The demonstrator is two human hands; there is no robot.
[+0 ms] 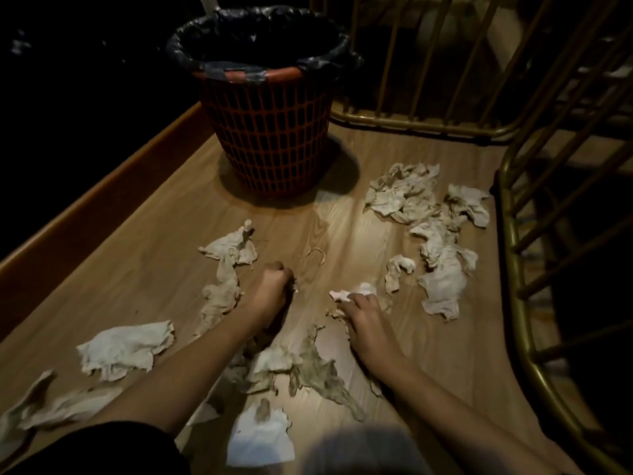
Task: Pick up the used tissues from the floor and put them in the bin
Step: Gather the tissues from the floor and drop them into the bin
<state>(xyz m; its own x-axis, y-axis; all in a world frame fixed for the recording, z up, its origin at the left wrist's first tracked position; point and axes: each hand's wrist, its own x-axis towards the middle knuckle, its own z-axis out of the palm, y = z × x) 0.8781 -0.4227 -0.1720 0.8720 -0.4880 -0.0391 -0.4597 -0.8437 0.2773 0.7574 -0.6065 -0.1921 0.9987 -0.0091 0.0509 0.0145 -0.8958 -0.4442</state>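
Several crumpled used tissues lie scattered over the wooden floor (164,234). A large heap of tissues (431,221) spreads on the right, a strip of tissues (226,265) on the left, and dirty tissues (308,371) between my forearms. My left hand (274,286) is a closed fist low over the floor with a small bit of tissue at its fingers. My right hand (363,313) presses down on a small white tissue (356,292), fingers bent around it. The red mesh bin (270,132) with a black liner stands upright at the back, its opening dark.
A brass railing (513,269) curves along the right side and behind the bin. A wooden skirting (102,204) borders the floor on the left, with darkness beyond it. A white tissue (260,437) lies at the near edge. A dark sleeve (102,450) fills the bottom left.
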